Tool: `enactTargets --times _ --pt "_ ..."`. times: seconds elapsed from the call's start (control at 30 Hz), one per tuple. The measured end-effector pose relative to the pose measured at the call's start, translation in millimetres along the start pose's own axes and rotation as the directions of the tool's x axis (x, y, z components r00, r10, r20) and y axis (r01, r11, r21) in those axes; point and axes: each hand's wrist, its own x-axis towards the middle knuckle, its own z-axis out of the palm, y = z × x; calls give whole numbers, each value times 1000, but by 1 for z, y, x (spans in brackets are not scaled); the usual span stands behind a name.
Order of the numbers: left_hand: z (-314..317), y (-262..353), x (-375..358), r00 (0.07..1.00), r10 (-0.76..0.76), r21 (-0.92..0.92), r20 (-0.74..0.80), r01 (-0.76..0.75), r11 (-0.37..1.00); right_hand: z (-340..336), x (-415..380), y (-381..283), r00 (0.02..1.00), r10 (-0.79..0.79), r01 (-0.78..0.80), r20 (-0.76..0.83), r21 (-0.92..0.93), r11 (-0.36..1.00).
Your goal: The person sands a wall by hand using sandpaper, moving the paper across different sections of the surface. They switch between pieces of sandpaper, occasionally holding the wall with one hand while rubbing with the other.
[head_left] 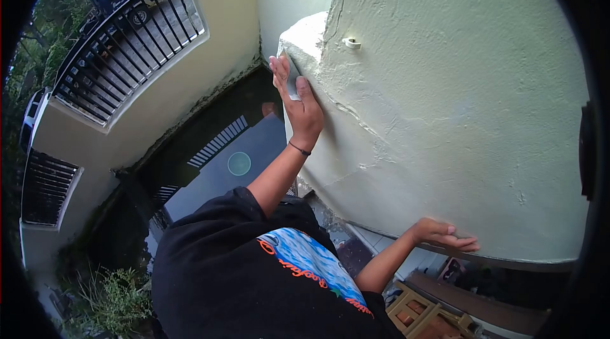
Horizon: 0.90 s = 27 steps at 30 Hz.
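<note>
My left hand point(301, 107), with a dark band at the wrist, reaches to the rough corner of a pale painted wall point(445, 104). Its thumb and fingers lie on either side of a grey flat piece point(293, 80) at that edge; its material cannot be made out. Lower right, my right hand point(440, 235) rests against the wall's bottom edge, fingers stretched out and nothing visible in them. A crack runs down the plaster above the corner, and ridges mark the surface beside my left hand.
A small white hook point(351, 43) sticks out of the wall. Dark water point(254, 148) with reflections lies below on the left, bounded by a cream wall with black railings point(127, 40). A wooden frame point(416, 313) stands lower right; plants point(117, 301) grow lower left.
</note>
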Motion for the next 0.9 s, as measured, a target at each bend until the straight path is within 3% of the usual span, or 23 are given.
enactTargets --times 0.1,0.17,0.2,0.3,0.33,0.43,0.63,0.83,0.9 --pt "3 13 -22 999 -21 -36 -48 19 999 0 -1 1 1000 10 -10 0 6 1000" --pt "2 11 -65 982 73 -13 173 -72 997 0 0 1 1000 4 -4 -7 11 1000" --pt "-1 17 -72 972 45 40 232 -56 998 -1 0 1 1000 -3 3 -3 -2 1000" --pt "-7 5 -40 977 104 163 185 -135 977 0 -1 1 1000 -6 6 4 1 1000" --pt "-5 5 -20 993 67 65 94 -74 995 0 -1 2 1000 2 -2 1 13 1000" --pt "-4 9 14 997 71 55 -13 -70 996 -1 -1 2 1000 0 0 14 2 1000" --pt "-9 11 -21 970 174 127 168 -196 972 0 -2 6 1000 -11 11 14 23 1000" --pt "-3 25 34 993 115 57 -14 -115 992 -1 -3 5 1000 3 -3 14 34 999" --pt "-6 29 9 990 139 96 26 -141 985 -2 -3 6 1000 2 -2 17 26 1000"
